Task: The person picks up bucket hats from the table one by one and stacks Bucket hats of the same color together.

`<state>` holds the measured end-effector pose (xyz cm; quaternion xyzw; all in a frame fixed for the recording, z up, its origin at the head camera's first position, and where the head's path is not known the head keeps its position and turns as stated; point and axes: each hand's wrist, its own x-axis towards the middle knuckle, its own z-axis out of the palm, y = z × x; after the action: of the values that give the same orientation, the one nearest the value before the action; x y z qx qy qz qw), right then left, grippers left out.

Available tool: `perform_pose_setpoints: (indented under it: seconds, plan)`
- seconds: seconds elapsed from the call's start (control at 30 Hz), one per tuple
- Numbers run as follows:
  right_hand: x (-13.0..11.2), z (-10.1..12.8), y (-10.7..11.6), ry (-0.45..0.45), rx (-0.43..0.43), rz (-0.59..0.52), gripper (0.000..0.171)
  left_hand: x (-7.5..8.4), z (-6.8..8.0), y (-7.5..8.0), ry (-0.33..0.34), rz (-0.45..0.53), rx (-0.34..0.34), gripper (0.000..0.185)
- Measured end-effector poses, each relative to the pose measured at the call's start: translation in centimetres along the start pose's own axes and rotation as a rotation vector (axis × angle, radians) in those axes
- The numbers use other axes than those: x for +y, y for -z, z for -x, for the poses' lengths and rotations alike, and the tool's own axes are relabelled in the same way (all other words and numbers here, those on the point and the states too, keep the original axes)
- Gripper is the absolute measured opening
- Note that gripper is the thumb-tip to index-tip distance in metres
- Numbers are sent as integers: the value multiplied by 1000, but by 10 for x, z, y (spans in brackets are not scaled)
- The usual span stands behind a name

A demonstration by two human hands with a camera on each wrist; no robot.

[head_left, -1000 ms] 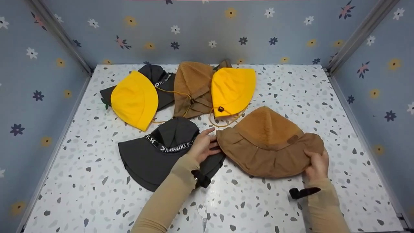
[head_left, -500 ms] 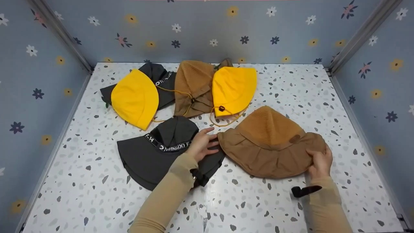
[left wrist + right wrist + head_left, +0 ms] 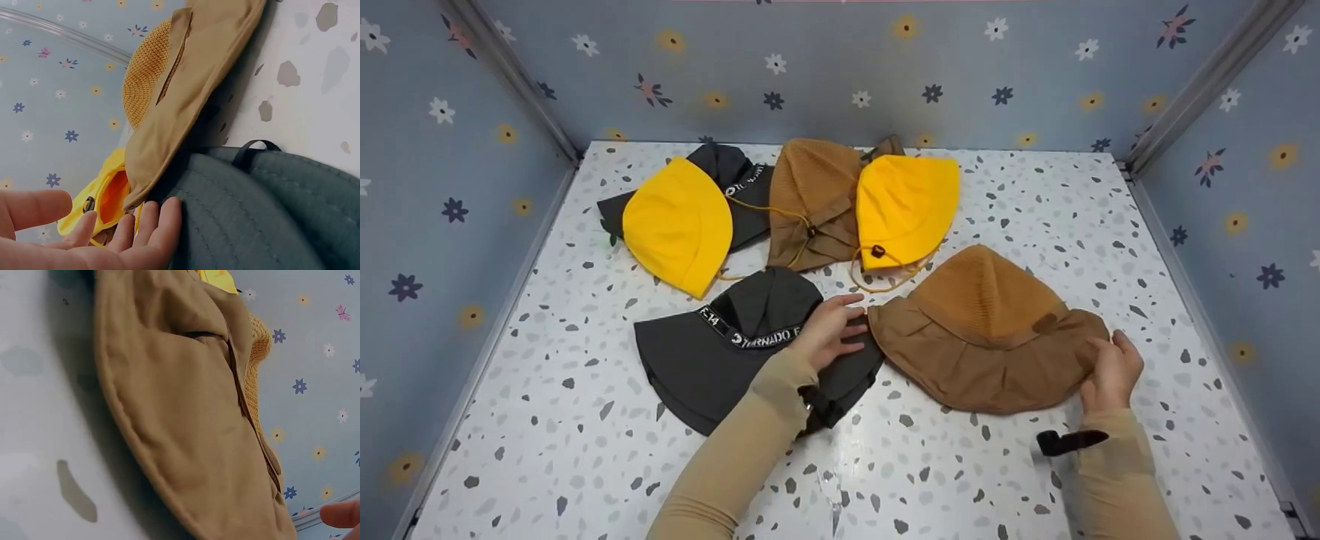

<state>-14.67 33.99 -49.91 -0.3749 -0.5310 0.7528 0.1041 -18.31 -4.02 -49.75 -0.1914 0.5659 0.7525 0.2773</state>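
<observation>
Brown hat [image 3: 990,322] on tabletop [image 3: 915,480], between our left hand [image 3: 832,330] and right hand [image 3: 1112,371]. Left fingers spread over dark hat [image 3: 697,367], gripping nothing; right hand looks relaxed beside brim [image 3: 990,379], contact unclear. We judge brown hat light, soft, floppy, not fragile; best pinch opposite brim edges, one per hand.

Head view: from above, facing forward and down, I take in most of the tabletop [image 3: 945,480] and the back wall [image 3: 840,67]. Left-wrist view: tilted, close, past my left hand [image 3: 829,334] toward the brown hat [image 3: 990,330]. Right-wrist view: tilted, nearer that hat, which all three share.
</observation>
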Motion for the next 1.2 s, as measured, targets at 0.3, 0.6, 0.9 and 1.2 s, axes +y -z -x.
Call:
perform_pose_setpoints:
  seconds: [0.3, 0.6, 0.9, 1.2]
  plan:
    - [-7, 12, -14, 34, -64, -76, 68, 20, 2, 9, -27, -24, 23, 46]
    - [-11, 30, -48, 171, -88, -144, 60, 37, -4, 20, -83, -48, 71, 46]
    - [9, 68, -95, 260, -325, -100, 52, 48, -21, 28, -240, -107, 179, 47]
    - [32, 78, -130, 261, -509, 68, 49, 54, -41, 33, -287, -66, 209, 56]
